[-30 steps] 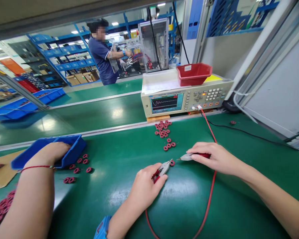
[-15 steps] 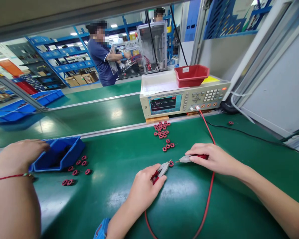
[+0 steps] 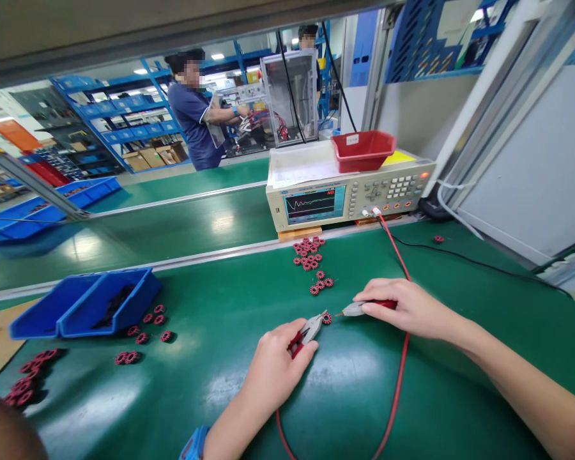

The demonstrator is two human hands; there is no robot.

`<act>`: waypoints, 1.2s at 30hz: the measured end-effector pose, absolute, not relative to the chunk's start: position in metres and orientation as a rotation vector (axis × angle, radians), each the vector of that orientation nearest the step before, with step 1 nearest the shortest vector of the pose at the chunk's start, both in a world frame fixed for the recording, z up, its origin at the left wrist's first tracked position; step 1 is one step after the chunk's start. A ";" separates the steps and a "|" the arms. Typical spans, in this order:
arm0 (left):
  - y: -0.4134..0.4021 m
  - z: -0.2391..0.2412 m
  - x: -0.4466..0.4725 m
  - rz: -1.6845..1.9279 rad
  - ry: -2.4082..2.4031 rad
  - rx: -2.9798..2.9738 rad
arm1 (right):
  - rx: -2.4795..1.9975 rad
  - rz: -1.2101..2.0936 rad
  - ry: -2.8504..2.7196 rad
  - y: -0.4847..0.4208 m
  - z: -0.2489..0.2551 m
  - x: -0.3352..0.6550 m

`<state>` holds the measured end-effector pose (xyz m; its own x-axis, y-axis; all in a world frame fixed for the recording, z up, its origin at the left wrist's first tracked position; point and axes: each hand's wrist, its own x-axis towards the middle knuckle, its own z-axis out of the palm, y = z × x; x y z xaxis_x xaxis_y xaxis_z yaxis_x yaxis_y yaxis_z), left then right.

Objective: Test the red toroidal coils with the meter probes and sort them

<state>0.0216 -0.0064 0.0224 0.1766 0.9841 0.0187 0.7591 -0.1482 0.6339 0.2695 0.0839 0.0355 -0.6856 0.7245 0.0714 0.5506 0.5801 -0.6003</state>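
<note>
While both hands rest on the green bench, head view: left hand [image 3: 274, 370] closed on clip probe [image 3: 310, 330]; right hand [image 3: 407, 308] closed on second probe [image 3: 359, 308]. Red coil [image 3: 326, 317] lies between the tips, touching the left probe's nose, just left of the right probe.

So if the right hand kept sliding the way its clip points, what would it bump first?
Probably the small red coil, just ahead of the clip in the right hand, then the left hand's clip.
</note>
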 end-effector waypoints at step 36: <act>-0.006 0.020 0.021 0.633 1.598 1.955 | -1.170 0.625 -2.401 0.073 0.032 0.246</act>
<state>0.0210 -0.0057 0.0203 0.1895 0.9816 0.0244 0.7323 -0.1578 0.6624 0.2458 0.0730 0.0321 -0.5719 0.8059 0.1531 0.6292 0.5507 -0.5485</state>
